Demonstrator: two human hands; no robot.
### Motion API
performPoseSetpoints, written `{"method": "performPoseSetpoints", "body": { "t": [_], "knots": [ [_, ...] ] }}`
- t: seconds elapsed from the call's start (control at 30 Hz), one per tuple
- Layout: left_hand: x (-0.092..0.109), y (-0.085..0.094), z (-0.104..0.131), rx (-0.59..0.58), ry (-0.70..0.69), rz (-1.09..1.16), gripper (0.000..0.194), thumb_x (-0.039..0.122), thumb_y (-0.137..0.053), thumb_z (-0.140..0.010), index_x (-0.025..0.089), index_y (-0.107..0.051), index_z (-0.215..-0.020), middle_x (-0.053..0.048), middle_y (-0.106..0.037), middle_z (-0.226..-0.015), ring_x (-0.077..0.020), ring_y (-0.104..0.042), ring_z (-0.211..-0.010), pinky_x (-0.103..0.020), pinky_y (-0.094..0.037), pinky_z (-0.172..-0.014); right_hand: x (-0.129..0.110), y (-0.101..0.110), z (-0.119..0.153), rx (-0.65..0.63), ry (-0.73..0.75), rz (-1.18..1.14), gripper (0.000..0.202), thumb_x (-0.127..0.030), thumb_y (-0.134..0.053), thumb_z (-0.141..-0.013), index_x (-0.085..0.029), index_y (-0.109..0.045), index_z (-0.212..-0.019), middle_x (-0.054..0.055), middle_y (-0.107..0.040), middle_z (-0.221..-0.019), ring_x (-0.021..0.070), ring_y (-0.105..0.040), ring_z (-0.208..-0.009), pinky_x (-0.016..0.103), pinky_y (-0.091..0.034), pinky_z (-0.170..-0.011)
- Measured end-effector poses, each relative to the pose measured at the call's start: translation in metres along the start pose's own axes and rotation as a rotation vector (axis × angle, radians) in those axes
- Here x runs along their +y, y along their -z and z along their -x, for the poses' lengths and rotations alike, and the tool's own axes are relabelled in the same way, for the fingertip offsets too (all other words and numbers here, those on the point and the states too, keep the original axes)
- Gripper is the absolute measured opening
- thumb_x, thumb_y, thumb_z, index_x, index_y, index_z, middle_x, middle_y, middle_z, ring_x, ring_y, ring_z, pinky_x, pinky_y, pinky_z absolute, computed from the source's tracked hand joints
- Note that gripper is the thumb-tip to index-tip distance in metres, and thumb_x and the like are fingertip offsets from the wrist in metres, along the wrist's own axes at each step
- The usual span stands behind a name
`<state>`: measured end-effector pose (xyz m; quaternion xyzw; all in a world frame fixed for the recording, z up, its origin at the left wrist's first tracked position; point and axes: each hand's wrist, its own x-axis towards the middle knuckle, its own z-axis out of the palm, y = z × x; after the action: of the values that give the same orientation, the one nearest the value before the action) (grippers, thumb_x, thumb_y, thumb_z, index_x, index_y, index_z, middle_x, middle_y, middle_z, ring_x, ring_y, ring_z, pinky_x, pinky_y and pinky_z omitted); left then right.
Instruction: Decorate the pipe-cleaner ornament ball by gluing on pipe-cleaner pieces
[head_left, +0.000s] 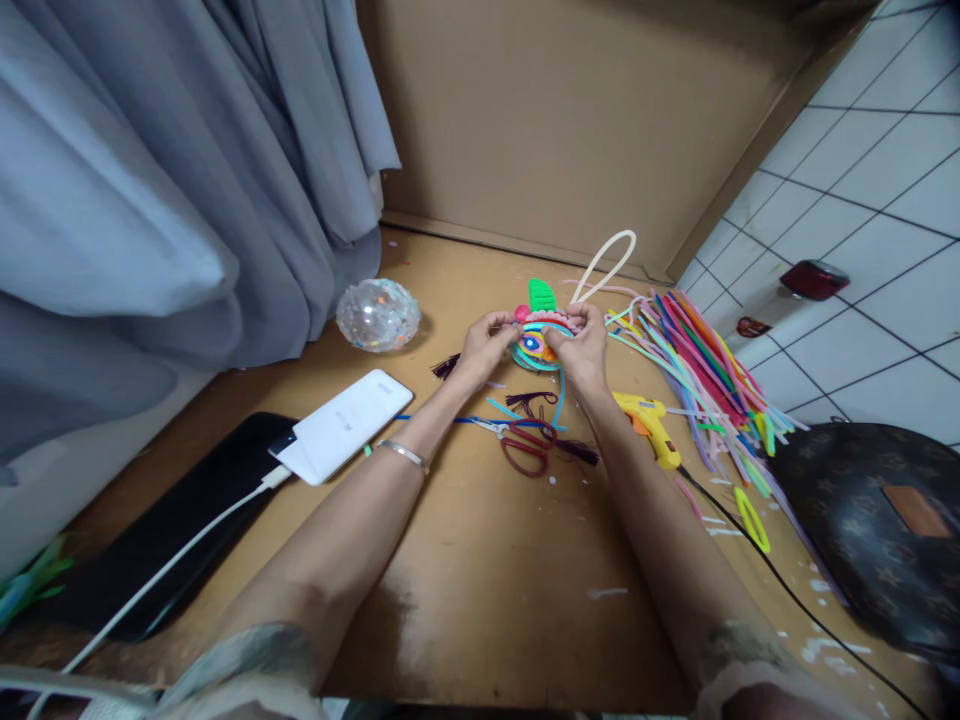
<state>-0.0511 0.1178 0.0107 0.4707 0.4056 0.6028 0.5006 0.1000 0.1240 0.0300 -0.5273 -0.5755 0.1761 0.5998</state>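
Observation:
Between my two hands is a round, colourful pipe-cleaner ornament [535, 352] with a blue-and-yellow eye shape, a pink scalloped edge and a green leaf-like piece [541, 297] on top. My left hand [489, 345] grips its left edge near a pink ball. My right hand [586, 348] pinches its right side, thumb on the front. A cream loop [616, 262] rises behind the right hand. Just below the ornament lie red-handled scissors [526, 452], dark tassels [577, 452] and bits of blue pipe cleaner. A light blue strand hangs below the ornament.
A yellow glue gun [654, 425] with a black cord lies right of my right forearm, near a heap of coloured pipe cleaners [705, 360]. A dark bag [862, 530] stands far right. Leftward are a clear ball [379, 315], a white power bank [349, 425] and a black slab [187, 530].

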Motion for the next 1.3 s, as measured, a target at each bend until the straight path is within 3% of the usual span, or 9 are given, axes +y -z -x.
{"method": "performPoseSetpoints", "body": {
  "t": [0.33,0.6,0.87,1.17,1.3],
  "knots": [
    [0.0,-0.002,0.0,0.005,-0.015,0.02,0.028,0.025,-0.077,-0.062,0.016,-0.068,-0.088,0.0,-0.069,-0.079,-0.0131,-0.064,-0.077,-0.027,-0.054,-0.079,0.003,-0.002,0.001,0.004,0.051,0.031,0.034,-0.027,-0.065,-0.059,-0.026,-0.049,-0.089,-0.003,-0.056,-0.085,0.0176,-0.052,-0.08,0.036,-0.047,-0.081],
    [0.002,-0.004,-0.004,0.042,0.082,0.085,0.025,0.02,-0.076,-0.058,0.017,-0.067,-0.082,0.001,-0.069,-0.073,-0.0141,-0.065,-0.071,-0.028,-0.057,-0.074,0.003,-0.002,0.002,-0.007,0.053,0.03,0.034,-0.028,-0.064,-0.059,-0.025,-0.05,-0.089,-0.002,-0.054,-0.086,0.0177,-0.05,-0.08,0.036,-0.046,-0.082],
    [0.001,-0.004,-0.005,0.046,0.062,0.061,0.025,0.023,-0.077,-0.058,0.017,-0.066,-0.079,0.001,-0.067,-0.073,-0.0135,-0.063,-0.072,-0.027,-0.054,-0.074,0.001,-0.003,0.003,0.013,0.027,0.05,0.033,-0.024,-0.064,-0.059,-0.024,-0.051,-0.09,-0.002,-0.055,-0.089,0.0184,-0.052,-0.085,0.038,-0.046,-0.088],
    [0.003,-0.006,-0.003,0.061,0.079,0.077,0.028,0.023,-0.078,-0.055,0.016,-0.065,-0.078,0.003,-0.064,-0.068,-0.0108,-0.06,-0.064,-0.025,-0.052,-0.07,0.0,0.004,-0.004,-0.081,-0.127,-0.194,0.028,-0.034,-0.065,-0.067,-0.026,-0.051,-0.09,-0.006,-0.052,-0.076,0.0141,-0.052,-0.074,0.028,-0.045,-0.071],
    [0.007,-0.006,-0.003,0.077,0.107,0.061,0.027,0.022,-0.077,-0.055,0.016,-0.065,-0.079,0.003,-0.064,-0.065,-0.011,-0.059,-0.063,-0.024,-0.052,-0.067,-0.004,0.009,-0.008,-0.126,-0.186,-0.258,0.029,-0.024,-0.062,-0.061,-0.026,-0.051,-0.088,-0.007,-0.05,-0.072,0.0124,-0.051,-0.069,0.026,-0.043,-0.065]
  ]
}}
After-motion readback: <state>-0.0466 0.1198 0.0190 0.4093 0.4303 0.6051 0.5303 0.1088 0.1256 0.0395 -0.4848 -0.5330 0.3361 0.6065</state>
